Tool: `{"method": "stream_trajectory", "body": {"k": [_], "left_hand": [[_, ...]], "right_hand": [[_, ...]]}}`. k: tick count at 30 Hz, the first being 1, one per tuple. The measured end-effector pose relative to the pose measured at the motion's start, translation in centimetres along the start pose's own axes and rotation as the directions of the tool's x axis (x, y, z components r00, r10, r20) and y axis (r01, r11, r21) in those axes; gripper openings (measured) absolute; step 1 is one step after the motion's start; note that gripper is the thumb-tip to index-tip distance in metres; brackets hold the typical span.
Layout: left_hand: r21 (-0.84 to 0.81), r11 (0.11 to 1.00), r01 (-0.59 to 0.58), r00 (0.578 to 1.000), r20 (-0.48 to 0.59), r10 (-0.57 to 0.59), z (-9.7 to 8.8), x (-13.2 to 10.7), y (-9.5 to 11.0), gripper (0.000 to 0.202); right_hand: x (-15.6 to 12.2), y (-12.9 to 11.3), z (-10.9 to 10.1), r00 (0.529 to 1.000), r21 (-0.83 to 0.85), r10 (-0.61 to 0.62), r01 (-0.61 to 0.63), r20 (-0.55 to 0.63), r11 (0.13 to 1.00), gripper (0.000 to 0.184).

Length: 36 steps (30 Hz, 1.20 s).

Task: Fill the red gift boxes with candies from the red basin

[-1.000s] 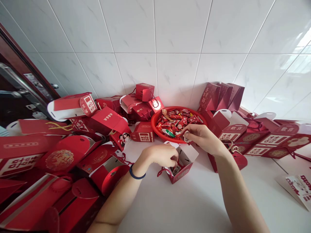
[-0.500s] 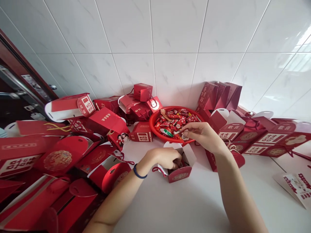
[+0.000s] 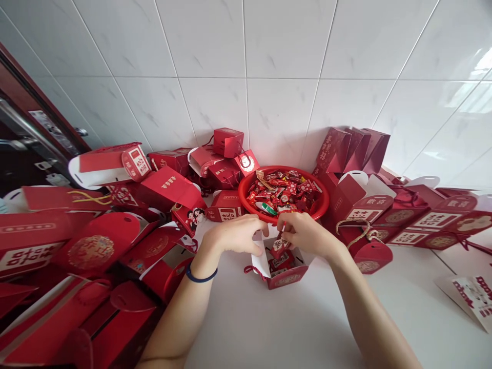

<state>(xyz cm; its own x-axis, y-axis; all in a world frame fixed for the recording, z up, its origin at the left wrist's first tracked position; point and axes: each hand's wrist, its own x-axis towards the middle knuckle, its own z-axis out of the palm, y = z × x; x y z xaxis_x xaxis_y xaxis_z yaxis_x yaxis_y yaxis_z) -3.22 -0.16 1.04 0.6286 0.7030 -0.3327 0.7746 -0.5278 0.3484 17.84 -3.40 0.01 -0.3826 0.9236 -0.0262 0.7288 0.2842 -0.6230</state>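
A small red gift box (image 3: pixel 286 278) with white inner flaps stands open on the white table. My right hand (image 3: pixel 307 234) is pinched on a red wrapped candy (image 3: pixel 279 247) just above the box's opening. My left hand (image 3: pixel 234 234), with a dark band on the wrist, grips the box's left white flap. More candies lie inside the box. Right behind both hands sits a red bowl (image 3: pixel 322 207) heaped with wrapped candies (image 3: pixel 282 192).
Several red gift boxes and flat folded ones crowd the left (image 3: pixel 96 246), the back (image 3: pixel 228 142) and the right (image 3: pixel 430 218). A printed card (image 3: pixel 471 297) lies at the right edge. White tiled wall behind; a dark door with a handle (image 3: pixel 23 146) at left.
My right hand came back from the bowl with a candy and now holds it over the box. My left hand rose from inside the box to its left flap.
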Motion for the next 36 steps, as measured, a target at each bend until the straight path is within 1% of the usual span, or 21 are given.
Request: {"method": "stream_trajectory", "body": {"k": [3,5,9,13,17,20,22,24,26,29,31,33,36], "left_hand": [[0.016,1.000,-0.005,1.000,0.027,0.004,0.0,0.2,0.0,0.044],[0.021,1.000,-0.018,0.999,0.035,0.017,-0.1,0.3,0.0,0.043],[0.039,0.999,-0.024,0.998,0.063,0.022,-0.1,0.4,0.2,0.044],[0.050,0.998,-0.028,0.998,0.059,0.025,0.0,0.4,0.2,0.046],[0.067,0.996,-0.067,0.995,0.075,0.062,0.2,0.4,0.3,0.046],[0.099,0.992,-0.080,0.992,0.102,0.070,0.3,0.4,0.7,0.041],[0.115,0.991,-0.071,0.991,0.119,0.058,0.3,0.3,1.2,0.040],[0.110,0.992,-0.056,0.992,0.118,0.043,0.4,0.2,1.5,0.044],[0.099,0.994,-0.046,0.993,0.109,0.035,0.4,0.2,1.7,0.047],[0.097,0.994,-0.044,0.995,0.089,0.035,0.5,0.1,1.7,0.042],[0.097,0.994,-0.045,0.995,0.088,0.036,0.6,0.1,1.8,0.036],[0.092,0.995,-0.041,0.995,0.097,0.032,0.6,0.1,1.8,0.033],[0.084,0.996,-0.037,0.995,0.098,0.029,0.7,-0.1,1.9,0.031]], "right_hand": [[0.2,0.1,0.6,0.999,-0.094,0.013,-0.009,0.046,0.996,0.026],[0.2,0.3,0.5,0.998,-0.116,0.011,-0.003,0.067,0.993,0.026],[-0.1,0.4,-0.2,0.993,-0.101,-0.030,0.041,0.112,0.994,0.024],[-0.9,0.7,-1.5,0.987,-0.096,-0.013,0.029,0.157,0.995,0.017],[-2.1,1.2,-2.9,0.997,-0.105,-0.013,0.022,0.081,0.994,0.015],[-2.7,1.3,-3.3,0.999,-0.174,0.027,-0.021,0.029,0.984,0.014],[-2.8,1.0,-3.0,0.997,-0.249,0.071,-0.070,-0.008,0.966,0.017],[-3.0,0.8,-2.4,0.992,-0.310,0.118,-0.126,-0.045,0.942,0.023],[-3.5,0.6,-1.9,0.987,-0.334,0.151,-0.162,-0.058,0.928,0.029],[-4.8,0.5,-1.1,0.988,-0.299,0.152,-0.152,-0.025,0.942,0.041],[-5.9,0.6,-0.5,0.986,-0.269,0.161,-0.163,-0.031,0.949,0.048],[-6.9,1.0,0.2,0.983,-0.242,0.172,-0.184,-0.071,0.953,0.054],[-8.2,2.3,1.7,0.975,-0.159,0.149,-0.175,-0.165,0.972,0.065]]}}
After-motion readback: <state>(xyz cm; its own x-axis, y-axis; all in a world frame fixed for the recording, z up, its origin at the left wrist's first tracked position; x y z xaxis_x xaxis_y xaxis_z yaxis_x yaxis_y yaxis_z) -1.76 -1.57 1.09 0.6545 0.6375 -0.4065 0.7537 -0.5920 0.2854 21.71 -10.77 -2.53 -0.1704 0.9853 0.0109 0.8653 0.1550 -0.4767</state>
